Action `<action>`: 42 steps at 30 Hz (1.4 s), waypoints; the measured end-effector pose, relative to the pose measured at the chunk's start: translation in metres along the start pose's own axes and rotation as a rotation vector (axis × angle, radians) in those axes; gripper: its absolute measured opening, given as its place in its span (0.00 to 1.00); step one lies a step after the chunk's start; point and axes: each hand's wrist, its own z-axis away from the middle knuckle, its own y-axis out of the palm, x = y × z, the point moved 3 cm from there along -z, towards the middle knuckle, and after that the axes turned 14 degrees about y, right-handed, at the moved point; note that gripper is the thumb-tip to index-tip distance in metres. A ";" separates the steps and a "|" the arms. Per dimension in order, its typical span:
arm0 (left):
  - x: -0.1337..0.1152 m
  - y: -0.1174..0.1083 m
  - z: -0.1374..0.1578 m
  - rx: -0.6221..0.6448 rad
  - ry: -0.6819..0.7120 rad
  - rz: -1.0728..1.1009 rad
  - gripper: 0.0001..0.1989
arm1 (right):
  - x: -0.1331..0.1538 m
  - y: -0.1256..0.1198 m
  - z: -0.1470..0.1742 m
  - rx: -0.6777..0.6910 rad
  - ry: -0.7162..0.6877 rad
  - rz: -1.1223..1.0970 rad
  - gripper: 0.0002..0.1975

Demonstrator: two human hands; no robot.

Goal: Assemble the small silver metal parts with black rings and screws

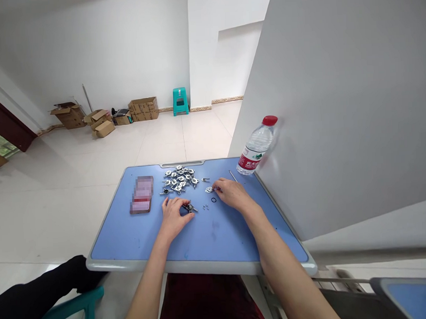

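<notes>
My left hand rests on the blue tabletop with thumb and fingers closed around a small metal fitting that has a dark round middle and thin stubs. The fingertips of my right hand pinch the edge of a flat silver metal plate lying on the table. Between the hands lie a black rubber ring and several tiny screws. Just behind them is a small forked metal piece. A pile of similar metal fittings sits beyond my left hand.
A phone lies at the table's left. A thin metal rod lies behind my right hand. A water bottle with a red cap stands at the back right corner against a grey panel. Cardboard boxes and a teal stool stand by the wall.
</notes>
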 end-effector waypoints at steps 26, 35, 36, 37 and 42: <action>-0.005 -0.001 -0.002 -0.022 -0.021 0.001 0.03 | 0.079 0.014 0.046 0.138 -0.384 0.221 0.13; -0.003 0.000 -0.004 -0.033 -0.033 0.009 0.05 | 0.086 0.011 0.054 0.134 -0.413 0.284 0.14; -0.002 0.000 -0.004 -0.032 -0.032 0.008 0.05 | 0.086 0.011 0.054 0.127 -0.415 0.279 0.14; -0.002 0.000 -0.003 -0.033 -0.033 0.009 0.05 | 0.086 0.011 0.053 0.120 -0.419 0.276 0.13; -0.002 0.000 -0.001 -0.060 -0.034 0.040 0.05 | 0.087 0.014 0.054 0.069 -0.459 0.302 0.12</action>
